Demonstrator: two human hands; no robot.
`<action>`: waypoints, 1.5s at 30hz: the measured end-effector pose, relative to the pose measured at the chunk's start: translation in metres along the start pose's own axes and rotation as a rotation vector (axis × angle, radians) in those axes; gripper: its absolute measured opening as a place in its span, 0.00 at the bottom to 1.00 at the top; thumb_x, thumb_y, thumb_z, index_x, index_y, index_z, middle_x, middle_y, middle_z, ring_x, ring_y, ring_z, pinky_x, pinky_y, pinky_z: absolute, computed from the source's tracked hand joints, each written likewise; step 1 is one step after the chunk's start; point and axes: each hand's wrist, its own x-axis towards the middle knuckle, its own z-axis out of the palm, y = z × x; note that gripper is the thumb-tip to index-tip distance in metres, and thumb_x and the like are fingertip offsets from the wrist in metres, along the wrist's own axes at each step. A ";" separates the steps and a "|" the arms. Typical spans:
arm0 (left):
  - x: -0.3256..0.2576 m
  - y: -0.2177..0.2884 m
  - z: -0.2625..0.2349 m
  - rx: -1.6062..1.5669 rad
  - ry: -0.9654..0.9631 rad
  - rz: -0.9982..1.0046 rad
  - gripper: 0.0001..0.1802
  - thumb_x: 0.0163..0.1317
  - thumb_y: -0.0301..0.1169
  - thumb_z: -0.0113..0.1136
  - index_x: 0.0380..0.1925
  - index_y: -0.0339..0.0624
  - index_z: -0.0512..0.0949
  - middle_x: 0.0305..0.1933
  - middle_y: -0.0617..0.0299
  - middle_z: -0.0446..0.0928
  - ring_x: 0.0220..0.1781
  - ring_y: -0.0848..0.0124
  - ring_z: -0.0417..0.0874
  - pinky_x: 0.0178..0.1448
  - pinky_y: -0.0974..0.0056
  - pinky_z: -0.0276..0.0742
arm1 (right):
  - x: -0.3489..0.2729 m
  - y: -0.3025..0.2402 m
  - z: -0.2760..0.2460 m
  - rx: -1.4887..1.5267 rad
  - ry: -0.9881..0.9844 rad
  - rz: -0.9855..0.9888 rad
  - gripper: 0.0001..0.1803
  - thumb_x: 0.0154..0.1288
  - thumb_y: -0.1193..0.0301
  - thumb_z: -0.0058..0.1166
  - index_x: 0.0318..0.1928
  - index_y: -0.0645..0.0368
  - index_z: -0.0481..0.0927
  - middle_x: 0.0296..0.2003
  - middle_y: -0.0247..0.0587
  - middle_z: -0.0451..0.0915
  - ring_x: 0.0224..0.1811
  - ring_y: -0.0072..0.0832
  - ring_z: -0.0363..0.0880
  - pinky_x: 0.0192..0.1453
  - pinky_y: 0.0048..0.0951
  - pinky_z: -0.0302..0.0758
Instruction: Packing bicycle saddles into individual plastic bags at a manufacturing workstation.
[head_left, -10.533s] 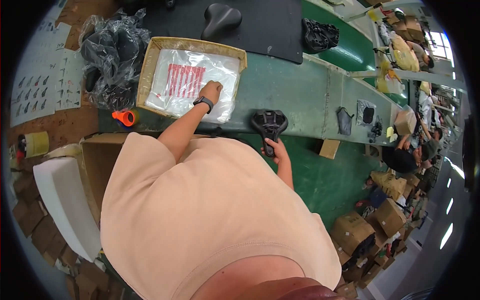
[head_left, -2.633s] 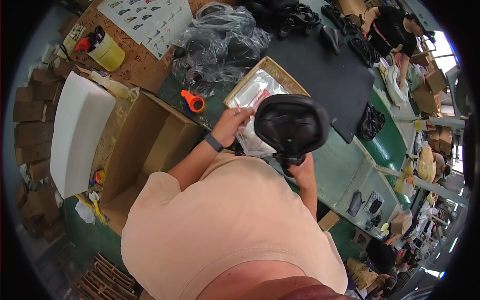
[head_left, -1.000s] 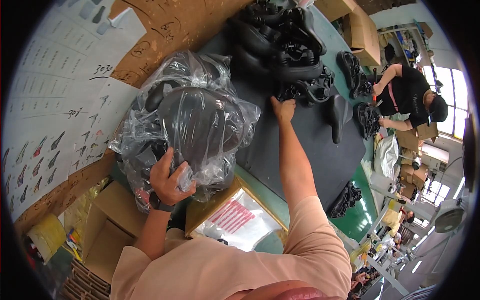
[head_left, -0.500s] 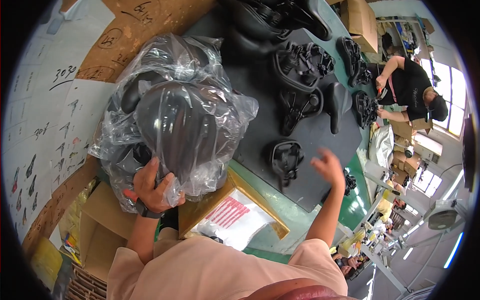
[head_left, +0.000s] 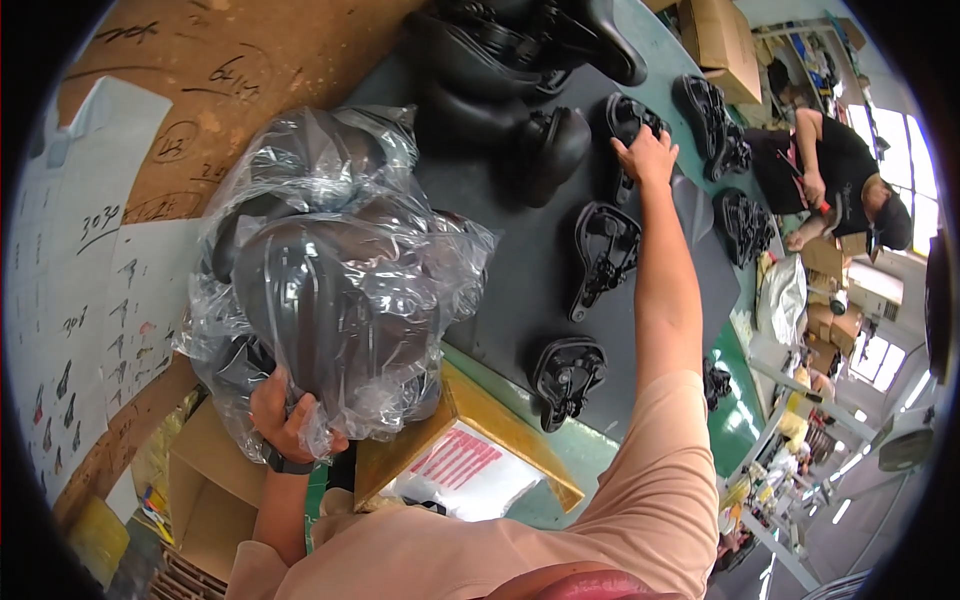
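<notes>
My right hand (head_left: 648, 158), clear of everything a moment ago, now spreads over an upturned black saddle (head_left: 626, 113) — one o'clock in my view, near the edge of the dark mat (head_left: 505, 290). At eight o'clock, my left hand (head_left: 283, 415) still pinches clear plastic (head_left: 385, 405) around bagged saddles (head_left: 300, 310).

At eight o'clock from the middle of the head view, the left hand (head_left: 292, 415) pinches a clear plastic wrapping (head_left: 340, 290), which covers several dark saddles and lies toward nine o'clock. The right hand (head_left: 647, 157) reaches to one o'clock, where its fingers lie over an upturned black saddle (head_left: 628, 112). Two other saddles, also underside up, rest on the black mat (head_left: 490, 290): one (head_left: 605, 250) near two o'clock, one (head_left: 568, 380) between four and five. A yellowish carton (head_left: 480, 405) with red-striped white plastic (head_left: 460, 460) stands at six o'clock. Between two and three, a co-worker (head_left: 845, 185) in black bends forward.
</notes>
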 end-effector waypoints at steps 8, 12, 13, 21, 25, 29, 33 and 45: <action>-0.006 -0.007 0.006 -0.012 -0.020 0.008 0.44 0.72 0.71 0.52 0.74 0.50 0.72 0.71 0.32 0.77 0.63 0.35 0.83 0.61 0.36 0.79 | -0.121 0.003 -0.023 -0.190 0.021 -0.124 0.33 0.61 0.43 0.74 0.54 0.57 0.84 0.46 0.45 0.92 0.72 0.47 0.76 0.71 0.55 0.68; 0.007 0.000 0.005 -0.022 0.008 0.009 0.42 0.73 0.68 0.53 0.74 0.51 0.72 0.71 0.31 0.77 0.62 0.35 0.84 0.60 0.37 0.79 | -0.238 0.030 -0.026 -0.118 -0.100 -0.138 0.31 0.62 0.49 0.75 0.54 0.59 0.82 0.47 0.48 0.92 0.67 0.52 0.81 0.74 0.59 0.69; 0.009 -0.001 0.006 -0.025 0.005 0.019 0.41 0.73 0.67 0.53 0.74 0.51 0.72 0.71 0.31 0.77 0.61 0.35 0.85 0.60 0.38 0.79 | -0.259 0.042 -0.027 -0.080 -0.230 -0.106 0.31 0.62 0.51 0.75 0.55 0.59 0.81 0.47 0.49 0.92 0.65 0.54 0.83 0.73 0.58 0.72; 0.003 -0.001 -0.004 0.040 -0.021 0.027 0.42 0.74 0.66 0.52 0.75 0.49 0.71 0.72 0.30 0.76 0.62 0.35 0.84 0.59 0.37 0.79 | -0.215 0.123 -0.130 0.775 -0.761 0.155 0.18 0.70 0.62 0.70 0.52 0.63 0.90 0.31 0.42 0.90 0.24 0.28 0.87 0.34 0.31 0.84; -0.003 -0.002 0.004 0.023 0.011 0.025 0.43 0.75 0.68 0.50 0.75 0.49 0.71 0.72 0.30 0.76 0.62 0.35 0.84 0.58 0.36 0.78 | -0.151 0.169 -0.039 0.498 -0.018 0.225 0.46 0.64 0.49 0.74 0.75 0.59 0.74 0.57 0.61 0.88 0.56 0.52 0.89 0.62 0.45 0.83; 0.001 -0.005 0.017 -0.038 0.019 0.026 0.47 0.74 0.74 0.50 0.76 0.49 0.71 0.73 0.30 0.75 0.61 0.35 0.84 0.59 0.37 0.78 | -0.149 0.247 0.078 0.695 -0.284 0.552 0.79 0.47 0.49 0.86 0.87 0.64 0.43 0.76 0.68 0.68 0.77 0.54 0.74 0.80 0.46 0.71; 0.002 -0.001 0.007 -0.002 0.011 0.005 0.47 0.74 0.75 0.50 0.76 0.51 0.71 0.74 0.31 0.75 0.61 0.35 0.84 0.59 0.38 0.77 | -0.173 0.199 0.052 0.772 -0.362 0.553 0.80 0.50 0.49 0.84 0.88 0.65 0.38 0.78 0.69 0.67 0.76 0.53 0.75 0.79 0.43 0.72; 0.036 0.001 -0.004 -0.145 0.056 0.038 0.34 0.71 0.57 0.65 0.69 0.52 0.77 0.72 0.39 0.79 0.58 0.43 0.90 0.51 0.48 0.85 | -0.319 0.282 -0.063 0.133 -1.515 0.572 0.44 0.61 0.46 0.80 0.64 0.68 0.82 0.42 0.55 0.90 0.43 0.43 0.90 0.49 0.44 0.87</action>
